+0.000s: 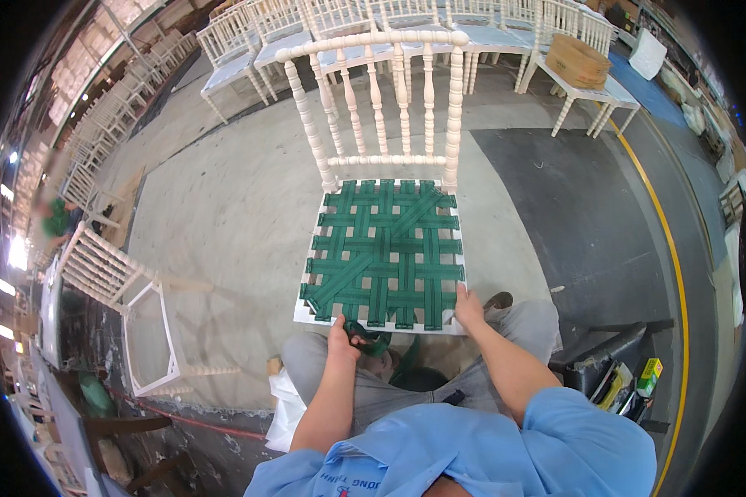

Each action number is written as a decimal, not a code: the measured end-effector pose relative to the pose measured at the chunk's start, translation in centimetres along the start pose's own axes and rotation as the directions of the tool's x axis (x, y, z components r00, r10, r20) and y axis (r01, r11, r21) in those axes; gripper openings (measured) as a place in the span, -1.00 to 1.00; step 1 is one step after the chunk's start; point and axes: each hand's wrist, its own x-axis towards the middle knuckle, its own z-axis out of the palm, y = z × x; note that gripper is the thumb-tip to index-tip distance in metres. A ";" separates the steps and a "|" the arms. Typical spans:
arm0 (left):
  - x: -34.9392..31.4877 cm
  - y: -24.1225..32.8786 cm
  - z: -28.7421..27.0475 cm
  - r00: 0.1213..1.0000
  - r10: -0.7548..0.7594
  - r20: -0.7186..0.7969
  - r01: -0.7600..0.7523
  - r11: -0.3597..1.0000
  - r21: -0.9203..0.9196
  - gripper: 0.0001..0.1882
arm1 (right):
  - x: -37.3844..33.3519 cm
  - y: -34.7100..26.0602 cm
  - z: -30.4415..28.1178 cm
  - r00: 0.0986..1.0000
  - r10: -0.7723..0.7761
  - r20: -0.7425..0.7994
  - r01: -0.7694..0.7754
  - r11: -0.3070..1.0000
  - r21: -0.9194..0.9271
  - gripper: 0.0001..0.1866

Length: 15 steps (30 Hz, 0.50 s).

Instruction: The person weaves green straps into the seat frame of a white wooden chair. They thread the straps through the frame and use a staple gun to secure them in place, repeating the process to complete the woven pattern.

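Chair first: the white turned-wood chair (381, 149) stands on the concrete floor before the knees, rigid, best held by its frame. Its woven green webbing seat (385, 253) looks taut yet pliant. Right hand (467, 305) presses the front rail; left hand (341, 338) clasps a loose green strap end (371, 338).

A small yellow-green box (649, 377) sits lower right, beside black tools.
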 end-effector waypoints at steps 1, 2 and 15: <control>-0.6 -0.5 -0.1 1.000 -0.021 -0.014 0.021 1.000 0.012 -0.66 | -0.6 1.0 -0.1 0.995 0.079 0.058 -0.084 0.992 0.097 -0.19; -1.0 -0.9 -0.1 0.999 -0.004 -0.045 0.006 1.000 0.031 -0.70 | -1.1 1.9 -0.1 0.981 0.149 0.126 -0.171 0.967 0.187 -0.19; -9.1 -3.1 -1.7 0.904 -0.146 0.402 -0.048 0.900 0.434 -0.78 | -4.7 1.2 -2.3 0.998 -0.012 -0.062 -0.002 0.973 -0.232 -0.32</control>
